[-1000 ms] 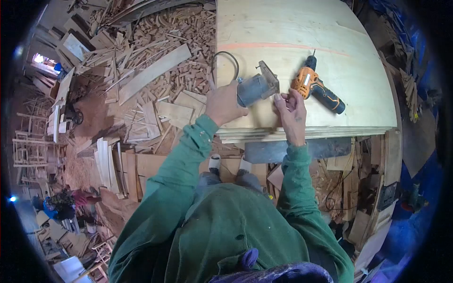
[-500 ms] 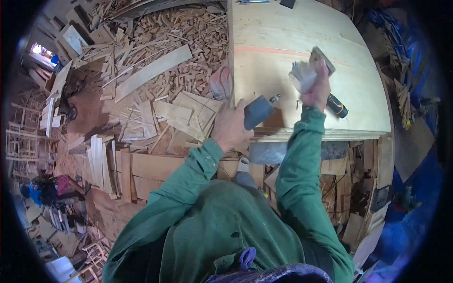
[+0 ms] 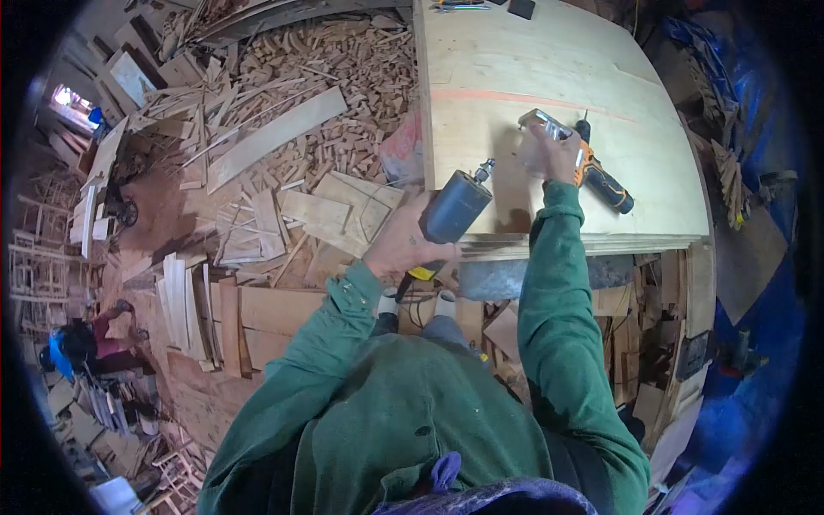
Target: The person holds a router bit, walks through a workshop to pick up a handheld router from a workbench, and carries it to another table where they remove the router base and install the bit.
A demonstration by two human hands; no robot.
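Observation:
My left hand (image 3: 403, 239) is wrapped round the dark body of a trim router motor (image 3: 457, 206), left of the bench's front corner. Its metal collet points up and to the right; a yellow patch and a dark cord show below my hand. Above the plywood, my right hand (image 3: 560, 156) grips a trim router base (image 3: 542, 129), with a flat metal plate and a clear, partly hidden body. Right beside that hand, an orange and black cordless drill (image 3: 608, 182) lies on the plywood sheet (image 3: 489, 51), its bit pointing away from me.
Wood offcuts (image 3: 318, 129) are heaped left of the bench, with a long board (image 3: 279, 137) on top. At the far edge of the plywood lie a dark flat object (image 3: 521, 9) and some tools. Another person (image 3: 90, 343) crouches at far left. Blue tarp (image 3: 730, 438) hangs right.
My right hand has moved slightly left, turning the router base and uncovering more of the drill. The router motor in my left hand has shifted a little left and tilted more upright.

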